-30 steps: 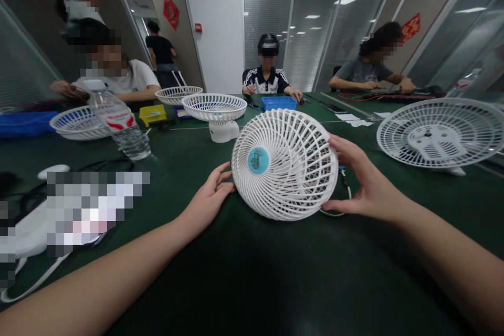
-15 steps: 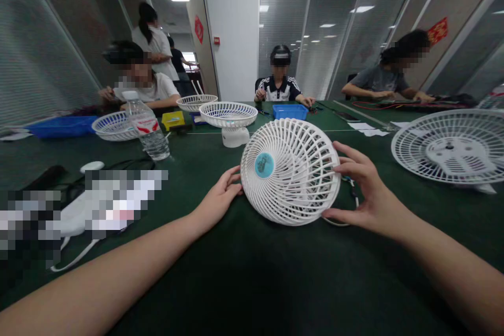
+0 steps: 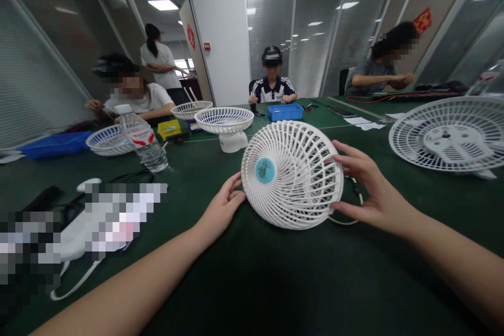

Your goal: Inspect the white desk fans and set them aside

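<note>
A small white fan (image 3: 292, 173) with a round grille and a blue centre badge stands tilted on the green table (image 3: 252, 278). My left hand (image 3: 222, 207) rests against its left rim, fingers bent round the edge. My right hand (image 3: 368, 186) grips the right rim, thumb below and fingers spread over the grille. A thin white cord loops out from behind the fan under my right hand.
A larger white fan grille (image 3: 449, 134) lies at the right. Behind stand another white fan (image 3: 224, 126), loose grilles (image 3: 108, 139), a water bottle (image 3: 144, 139), a blue tray (image 3: 285, 111) and a yellow box (image 3: 169, 128). Several people sit around the table.
The camera view has shifted slightly. Both hands stay on the fan's rim, and the fan keeps about the same tilt.
</note>
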A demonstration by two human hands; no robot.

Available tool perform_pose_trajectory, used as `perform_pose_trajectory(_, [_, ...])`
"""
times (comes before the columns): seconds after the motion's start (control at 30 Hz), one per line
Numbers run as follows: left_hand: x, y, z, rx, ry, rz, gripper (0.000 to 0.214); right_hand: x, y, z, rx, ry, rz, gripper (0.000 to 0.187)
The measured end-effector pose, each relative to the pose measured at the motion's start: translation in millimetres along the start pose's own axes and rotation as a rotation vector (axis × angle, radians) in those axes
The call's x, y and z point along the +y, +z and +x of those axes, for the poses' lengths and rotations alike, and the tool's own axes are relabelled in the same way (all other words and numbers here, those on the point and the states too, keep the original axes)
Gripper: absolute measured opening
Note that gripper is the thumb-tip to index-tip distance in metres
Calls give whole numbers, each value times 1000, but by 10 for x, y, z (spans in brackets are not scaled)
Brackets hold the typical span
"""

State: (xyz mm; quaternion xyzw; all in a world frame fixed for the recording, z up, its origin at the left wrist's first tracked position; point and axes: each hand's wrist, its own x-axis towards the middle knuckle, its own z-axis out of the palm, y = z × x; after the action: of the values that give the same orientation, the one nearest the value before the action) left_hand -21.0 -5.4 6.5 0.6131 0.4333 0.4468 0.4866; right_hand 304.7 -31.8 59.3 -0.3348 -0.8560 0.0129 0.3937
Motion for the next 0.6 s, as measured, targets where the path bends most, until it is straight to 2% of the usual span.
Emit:
perform_pose_trajectory(0.13, [7,-21,18,11,-54,-15,65,-14,-2,-13,2,16,11,73])
perform_pose_trajectory(0.23, [24,-44,30,-31,-114,29,65,-18,28,-21,17,28,1,71])
perform_pose_trajectory(0.33, [48,-46,34,-41,-138,61,61,46,64,-34,87,35,28,70])
perform_pose_trajectory(0.4, [61,-32,35,-4,-114,85,57,177,80,-49,167,67,119,59])
perform_pose_trajectory(0.43, [65,-22,35,15,-101,98,55,274,87,-59,195,117,156,53])
perform_pose_trajectory(0.5, [65,-5,35,34,-104,107,54,520,109,-90,173,293,129,44])
perform_pose_trajectory(0.6, [60,9,27,28,-140,82,57,932,178,-157,77,574,-131,48])
